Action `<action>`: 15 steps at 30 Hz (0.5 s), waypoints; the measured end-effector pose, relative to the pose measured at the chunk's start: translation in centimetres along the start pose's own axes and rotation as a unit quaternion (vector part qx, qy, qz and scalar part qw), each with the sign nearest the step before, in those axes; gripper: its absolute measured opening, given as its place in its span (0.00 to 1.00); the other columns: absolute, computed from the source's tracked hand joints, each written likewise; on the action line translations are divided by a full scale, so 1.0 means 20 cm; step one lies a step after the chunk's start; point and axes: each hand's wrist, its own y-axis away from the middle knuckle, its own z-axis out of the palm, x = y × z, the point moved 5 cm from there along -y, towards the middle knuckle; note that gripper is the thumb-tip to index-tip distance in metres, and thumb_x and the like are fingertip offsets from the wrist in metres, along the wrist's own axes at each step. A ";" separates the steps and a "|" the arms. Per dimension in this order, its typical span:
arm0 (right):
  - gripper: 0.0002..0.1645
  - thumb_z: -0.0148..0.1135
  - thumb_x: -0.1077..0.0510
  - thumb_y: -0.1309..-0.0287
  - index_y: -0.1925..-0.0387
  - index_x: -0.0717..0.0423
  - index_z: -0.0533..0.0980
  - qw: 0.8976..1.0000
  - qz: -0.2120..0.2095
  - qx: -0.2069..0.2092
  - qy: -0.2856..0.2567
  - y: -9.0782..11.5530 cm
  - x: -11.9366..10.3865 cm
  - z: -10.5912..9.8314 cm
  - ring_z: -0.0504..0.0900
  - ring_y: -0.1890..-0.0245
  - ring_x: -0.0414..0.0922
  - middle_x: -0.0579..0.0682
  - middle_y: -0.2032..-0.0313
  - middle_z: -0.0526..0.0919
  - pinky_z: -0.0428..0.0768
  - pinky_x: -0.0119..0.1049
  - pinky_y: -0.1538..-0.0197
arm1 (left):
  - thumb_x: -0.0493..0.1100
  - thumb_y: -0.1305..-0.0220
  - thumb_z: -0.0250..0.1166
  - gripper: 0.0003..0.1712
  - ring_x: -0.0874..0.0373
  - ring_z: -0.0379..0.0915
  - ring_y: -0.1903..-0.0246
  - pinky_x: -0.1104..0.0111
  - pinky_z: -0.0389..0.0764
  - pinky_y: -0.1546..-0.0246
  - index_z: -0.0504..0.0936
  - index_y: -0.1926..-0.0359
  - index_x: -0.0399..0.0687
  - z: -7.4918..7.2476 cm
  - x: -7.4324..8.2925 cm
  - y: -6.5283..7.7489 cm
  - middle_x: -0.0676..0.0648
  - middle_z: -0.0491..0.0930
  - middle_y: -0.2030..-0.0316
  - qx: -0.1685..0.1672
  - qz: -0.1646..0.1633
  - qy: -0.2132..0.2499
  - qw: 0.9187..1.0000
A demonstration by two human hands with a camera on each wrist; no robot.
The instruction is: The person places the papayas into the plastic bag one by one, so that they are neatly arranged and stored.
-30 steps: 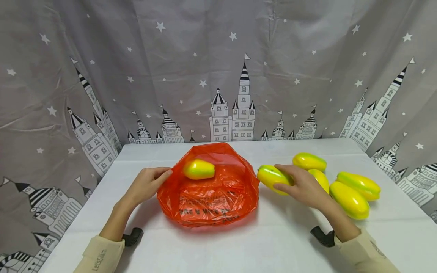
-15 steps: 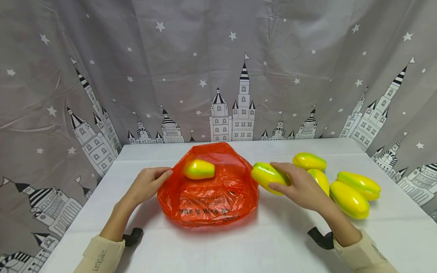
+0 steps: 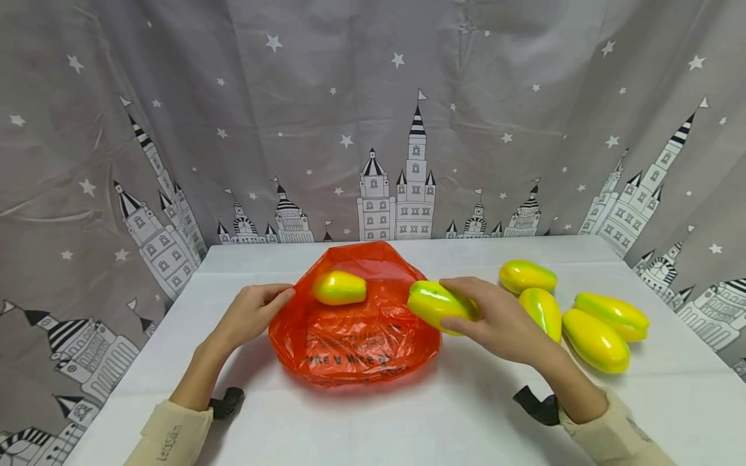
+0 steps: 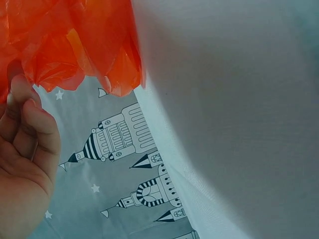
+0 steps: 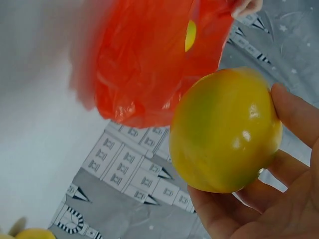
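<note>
A red plastic bag lies on the table with its mouth spread wide, and one yellow-green papaya rests inside it. At the bag's left rim my left hand pinches the plastic between thumb and fingers; the left wrist view shows that hand beside the crumpled edge. My right hand grips a second papaya over the bag's right rim. In the right wrist view, thumb and fingers wrap the held papaya, with the bag beyond it.
Several more papayas lie on the right of the white table: one at the back, one upright-lying papaya near my right wrist, and a touching pair with a front papaya. A grey castle-print curtain hangs behind.
My right hand has carried its papaya leftward, from beside the bag to over its right rim. The left hand and the papaya inside the bag stay in place.
</note>
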 end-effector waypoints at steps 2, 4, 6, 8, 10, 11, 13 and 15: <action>0.34 0.72 0.50 0.44 0.37 0.53 0.74 1.000 -0.002 -0.007 0.000 -0.01 -0.02 0.02 0.77 0.45 0.46 0.46 0.41 0.78 0.77 0.49 0.43 | 0.47 0.28 0.59 0.21 0.44 0.81 0.55 0.49 0.81 0.52 0.83 0.47 0.33 0.00 0.00 0.00 0.38 0.84 0.54 0.001 0.000 0.001 1.000; 0.34 0.73 0.51 0.44 0.37 0.53 0.74 1.000 -0.005 -0.017 0.000 -0.02 -0.03 0.05 0.76 0.45 0.46 0.47 0.41 0.78 0.76 0.49 0.42 | 0.47 0.28 0.59 0.21 0.44 0.81 0.55 0.50 0.81 0.52 0.83 0.47 0.33 0.00 0.00 0.00 0.38 0.84 0.54 0.001 -0.001 0.003 1.000; 0.34 0.73 0.52 0.44 0.36 0.53 0.74 1.000 -0.010 -0.027 0.000 -0.03 -0.05 0.08 0.76 0.44 0.47 0.47 0.40 0.77 0.75 0.49 0.41 | 0.47 0.27 0.59 0.22 0.44 0.81 0.55 0.50 0.81 0.52 0.82 0.46 0.33 0.00 0.00 0.00 0.38 0.84 0.53 -0.001 -0.002 0.004 1.000; 0.34 0.72 0.52 0.43 0.36 0.52 0.73 0.999 -0.015 -0.035 0.001 -0.04 -0.07 0.11 0.75 0.43 0.47 0.47 0.40 0.77 0.74 0.49 0.40 | 0.47 0.27 0.59 0.22 0.44 0.81 0.55 0.50 0.81 0.53 0.82 0.47 0.33 0.00 -0.01 0.00 0.38 0.84 0.53 0.000 -0.002 0.005 1.000; 0.34 0.72 0.53 0.43 0.35 0.52 0.73 0.999 -0.022 -0.040 -0.005 -0.06 -0.09 0.14 0.75 0.43 0.47 0.47 0.40 0.77 0.74 0.49 0.40 | 0.47 0.27 0.59 0.22 0.43 0.81 0.55 0.50 0.81 0.53 0.82 0.47 0.32 0.00 -0.01 0.00 0.37 0.84 0.54 0.001 0.001 0.006 1.000; 0.34 0.72 0.53 0.43 0.35 0.53 0.73 0.999 -0.026 -0.042 -0.008 -0.07 -0.10 0.15 0.75 0.44 0.47 0.47 0.41 0.77 0.74 0.49 0.41 | 0.47 0.27 0.59 0.22 0.43 0.81 0.55 0.50 0.81 0.53 0.83 0.47 0.32 0.00 -0.01 0.00 0.37 0.84 0.54 0.003 0.001 0.005 1.000; 0.34 0.71 0.54 0.42 0.35 0.53 0.73 0.998 -0.035 -0.044 -0.015 -0.09 -0.13 0.17 0.75 0.46 0.46 0.47 0.42 0.78 0.75 0.48 0.43 | 0.47 0.27 0.59 0.21 0.43 0.81 0.56 0.50 0.82 0.54 0.83 0.47 0.32 -0.01 0.00 0.00 0.37 0.84 0.54 0.005 0.003 0.005 1.000; 0.34 0.71 0.54 0.42 0.35 0.53 0.72 0.998 -0.045 -0.046 -0.020 -0.12 -0.15 0.19 0.75 0.48 0.45 0.46 0.43 0.78 0.75 0.47 0.44 | 0.47 0.27 0.59 0.21 0.44 0.81 0.56 0.50 0.82 0.54 0.83 0.47 0.32 -0.01 0.00 0.00 0.37 0.84 0.55 0.006 0.003 0.005 1.000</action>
